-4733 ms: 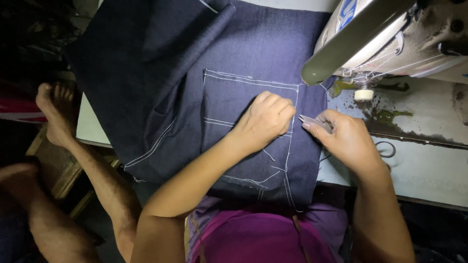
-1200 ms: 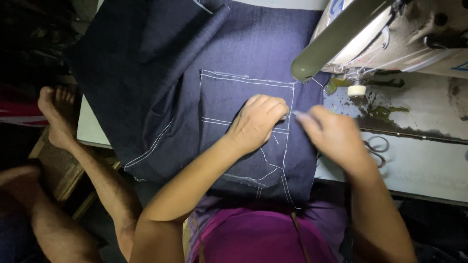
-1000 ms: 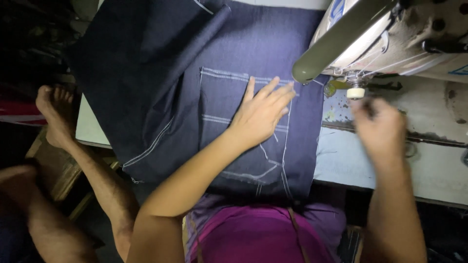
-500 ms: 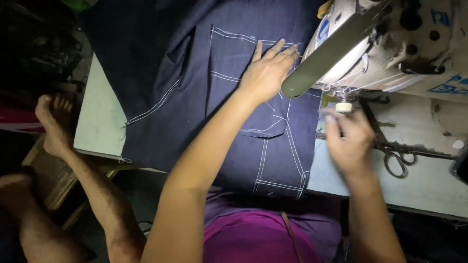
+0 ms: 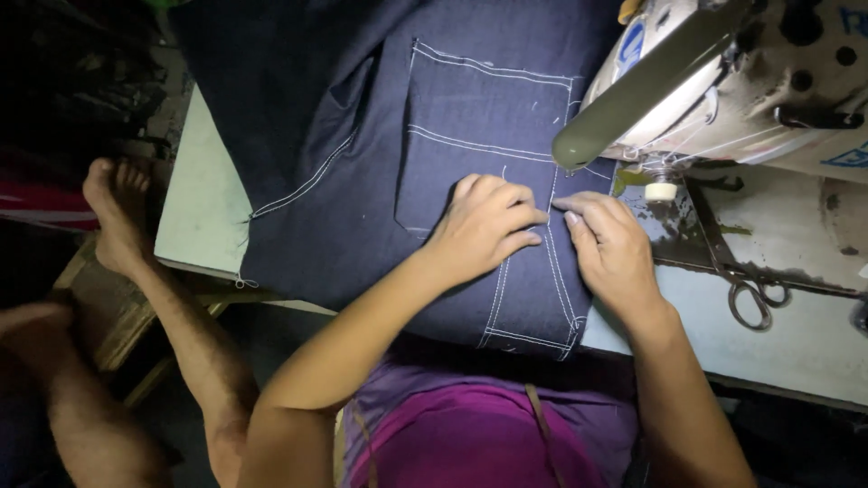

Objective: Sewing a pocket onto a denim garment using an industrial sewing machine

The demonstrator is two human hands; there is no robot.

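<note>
One wide panel of dark blue denim (image 5: 380, 172) covers most of the pale worktop (image 5: 194, 217), its near edge hanging over the front edge toward the person so that the stitched patch pocket (image 5: 470, 117) lies flat by the sewing machine (image 5: 723, 81) at the right. The left hand (image 5: 484, 226) presses down on the pocket's lower part, fingers curled together, pinning the cloth. The right hand (image 5: 615, 248) rests just beside it, fingertips closed on the seam line, seemingly to hold the layers aligned. Small scissors (image 5: 749, 298) lie on the worktop's right side, within reach
</note>
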